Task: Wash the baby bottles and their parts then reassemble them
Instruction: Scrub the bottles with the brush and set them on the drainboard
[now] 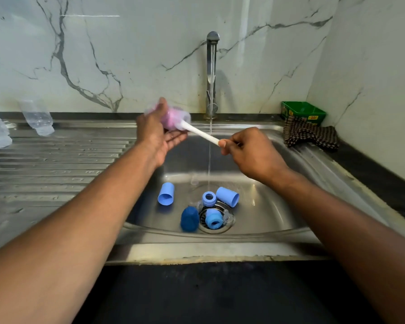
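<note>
Head view showed the left hand (158,134) gripping a clear bottle (173,118), blurred, pink inside; right hand (248,152) pinched the white brush handle (200,132).

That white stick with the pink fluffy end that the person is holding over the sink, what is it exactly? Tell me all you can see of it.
It looks like a bottle brush: a straight white plastic-looking handle ending in a pink, sponge-like head. The head sits inside a clear baby bottle that the left hand grips, blurred as if moving. The right hand pinches the handle's far end. The brush slants down to the right above the steel sink, its handle crossing the thin stream of tap water.
</note>
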